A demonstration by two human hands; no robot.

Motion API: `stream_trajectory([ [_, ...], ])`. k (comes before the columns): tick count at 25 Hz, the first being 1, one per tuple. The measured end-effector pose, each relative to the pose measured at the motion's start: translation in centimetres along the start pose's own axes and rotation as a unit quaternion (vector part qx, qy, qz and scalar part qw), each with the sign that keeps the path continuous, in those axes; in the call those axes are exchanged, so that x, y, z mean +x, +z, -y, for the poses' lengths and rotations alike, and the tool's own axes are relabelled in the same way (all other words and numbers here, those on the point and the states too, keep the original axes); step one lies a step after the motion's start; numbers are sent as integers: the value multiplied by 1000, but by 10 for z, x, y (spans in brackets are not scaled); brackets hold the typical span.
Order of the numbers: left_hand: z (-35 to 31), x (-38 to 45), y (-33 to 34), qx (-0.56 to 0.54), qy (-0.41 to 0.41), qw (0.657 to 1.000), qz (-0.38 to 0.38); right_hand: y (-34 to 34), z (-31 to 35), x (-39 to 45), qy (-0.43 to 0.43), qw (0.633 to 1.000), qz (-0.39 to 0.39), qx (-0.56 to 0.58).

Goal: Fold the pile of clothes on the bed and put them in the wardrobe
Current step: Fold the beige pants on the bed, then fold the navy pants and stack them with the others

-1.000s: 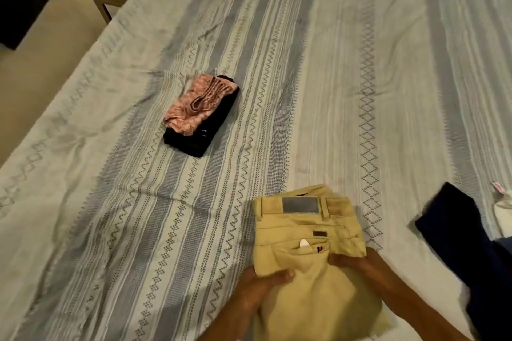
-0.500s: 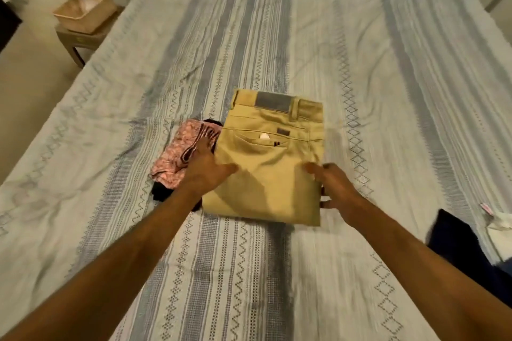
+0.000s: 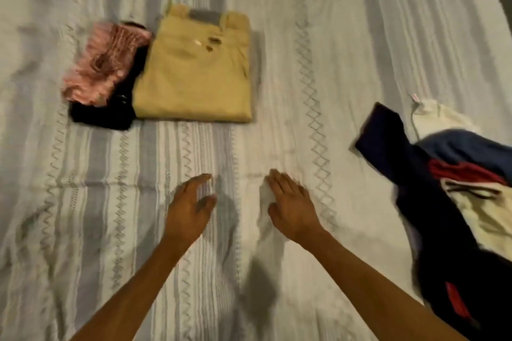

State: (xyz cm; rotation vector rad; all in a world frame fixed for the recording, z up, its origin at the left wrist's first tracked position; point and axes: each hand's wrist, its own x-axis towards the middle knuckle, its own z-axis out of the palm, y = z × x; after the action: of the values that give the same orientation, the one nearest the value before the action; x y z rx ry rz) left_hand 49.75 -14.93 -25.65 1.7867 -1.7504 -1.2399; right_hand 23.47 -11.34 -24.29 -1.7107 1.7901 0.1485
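- Left hand [image 3: 191, 209]: fingers spread and loosely extended, palm down, holding nothing. Over the bedspread [image 3: 318, 36], near the middle of the view. Contact with the cloth not determinable; frame blurred.
- Right hand [image 3: 291, 206]: fingers straight and close together, palm down, empty. Just beside the left hand, a narrow strip of bedspread between the two. Touching or hovering not determinable.
- Both forearms bare, entering from the bottom edge and converging toward the hands.
- Folded tan trousers [image 3: 194, 75]: flat on the bed, well ahead of both hands, waistband at the far edge with a grey patch on it. Apart from either hand.
- Pink patterned garment [image 3: 105, 63]: folded, lying on top of a black folded garment [image 3: 102, 116], the pair immediately left of the tan trousers, edges touching or nearly so.
- Unfolded pile [image 3: 457, 202]: at the right edge of the bed, loosely heaped. Dark navy piece outermost, one corner reaching toward the centre of the bed; blue, red and cream cloth mixed in. A white piece with a small pink tag at the far end of the heap.
- Pile well apart from the right hand, and separated from the folded items by open bedspread.
- Bedspread pale with grey stripes and zigzag bands, lightly creased.
- Containers: none in view; wardrobe out of view.
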Motion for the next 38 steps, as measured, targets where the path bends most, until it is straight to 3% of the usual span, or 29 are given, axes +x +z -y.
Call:
stream_trajectory([
  [5,-41,-44,68,35,15,997,66,-2,-50,-50,-26,999,30,-13],
  [8,-94,-60,108,-5,-8,995,102,-26,-100,-83,0,999,-19,-36],
  [13,-197,-99,196,-47,-25,987,149,-72,-239,-168,118,964,-180,-158],
  [16,-249,-114,264,-40,-27,980,193,-73,-327,-233,215,946,-147,-193],
  [19,-291,-129,336,-24,-42,963,266,-55,-387,-288,188,958,-141,-163],
  [22,-319,-151,389,-15,-26,946,324,-64,-390,-322,150,971,-178,-55],
  [25,-340,-179,407,100,134,958,232,-95,-367,-352,76,979,-158,105],
  [27,-375,-195,396,163,314,916,188,-128,-357,-384,7,979,-141,145],
  [29,-411,-199,376,242,482,803,253,-161,-350,-415,-38,979,-138,146],
  [30,-440,-213,362,297,516,736,323,-177,-348,-449,-28,975,-139,168],
  [31,-459,-217,351,348,503,694,380,-186,-352,-466,-18,976,-124,176],
  [33,-487,-227,335,389,466,676,417,-187,-371,-486,32,990,-74,119],
  [35,-535,-269,323,342,505,664,432,-179,-390,-529,109,991,-68,39],
  [38,-605,-342,299,283,552,636,459,-158,-395,-595,194,969,-62,141],
])
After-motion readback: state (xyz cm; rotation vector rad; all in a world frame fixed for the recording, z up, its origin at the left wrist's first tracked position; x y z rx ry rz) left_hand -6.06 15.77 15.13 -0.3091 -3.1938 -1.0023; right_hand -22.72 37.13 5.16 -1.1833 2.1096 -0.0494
